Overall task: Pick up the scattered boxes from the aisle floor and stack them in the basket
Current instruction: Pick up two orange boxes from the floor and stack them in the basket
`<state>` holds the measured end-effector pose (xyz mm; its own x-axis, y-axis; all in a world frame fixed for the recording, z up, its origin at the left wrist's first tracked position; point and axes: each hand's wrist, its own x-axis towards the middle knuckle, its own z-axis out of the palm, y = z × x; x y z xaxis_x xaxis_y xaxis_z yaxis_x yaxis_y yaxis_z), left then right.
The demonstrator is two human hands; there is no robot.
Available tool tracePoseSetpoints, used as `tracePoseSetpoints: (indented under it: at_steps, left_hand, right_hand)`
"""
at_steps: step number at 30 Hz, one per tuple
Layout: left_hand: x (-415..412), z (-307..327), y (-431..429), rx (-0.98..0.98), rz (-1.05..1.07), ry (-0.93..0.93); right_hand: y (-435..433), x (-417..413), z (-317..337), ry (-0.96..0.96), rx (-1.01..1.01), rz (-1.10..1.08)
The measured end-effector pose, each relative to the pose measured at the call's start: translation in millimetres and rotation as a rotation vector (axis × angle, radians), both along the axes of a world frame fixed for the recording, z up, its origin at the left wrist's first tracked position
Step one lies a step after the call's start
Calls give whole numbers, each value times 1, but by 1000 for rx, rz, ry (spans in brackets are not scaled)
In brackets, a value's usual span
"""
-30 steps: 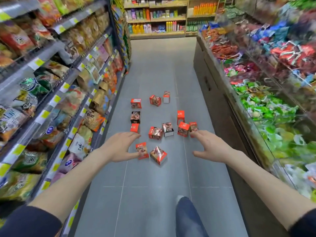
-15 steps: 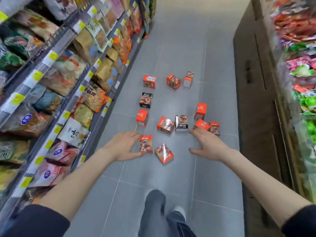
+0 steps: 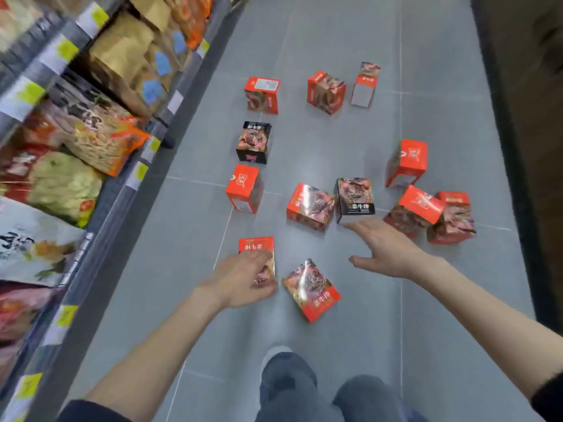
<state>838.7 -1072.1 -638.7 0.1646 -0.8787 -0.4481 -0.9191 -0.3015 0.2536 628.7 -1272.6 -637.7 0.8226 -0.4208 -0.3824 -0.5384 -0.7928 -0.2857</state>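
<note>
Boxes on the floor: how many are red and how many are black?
Red boxes: 10
Black boxes: 2
Total: 12

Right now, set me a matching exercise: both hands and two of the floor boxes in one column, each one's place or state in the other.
Things
1. left hand
2. right hand
3. black box nearest the shelving
4. tilted box

Places and states
A. spread open, holding nothing
B. on the floor between the two hands
C. partly covers a red box
D. beyond the left hand, untouched

Pairs: 1-C, 2-A, 3-D, 4-B
</note>
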Motion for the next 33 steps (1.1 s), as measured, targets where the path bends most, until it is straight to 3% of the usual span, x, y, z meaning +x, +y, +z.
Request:
tracePoseSetpoints:
  at_steps: [6, 14, 23, 26, 33]
  left_hand:
    - [19, -131, -8, 24, -22, 10]
    - [24, -206, 1, -19, -31, 49]
    - [32, -255, 18, 14, -110, 54]
    - [34, -261, 24, 32, -133, 48]
    - [35, -271, 33, -33, -126, 58]
  right_hand:
    - [-16, 31, -133, 138, 42, 49]
    - [-10, 93, -231, 330, 192, 215]
    - [-10, 125, -279, 634, 305, 350]
    - [-15, 120, -281, 606, 376, 327]
    - [-6, 80, -261, 444, 316, 232]
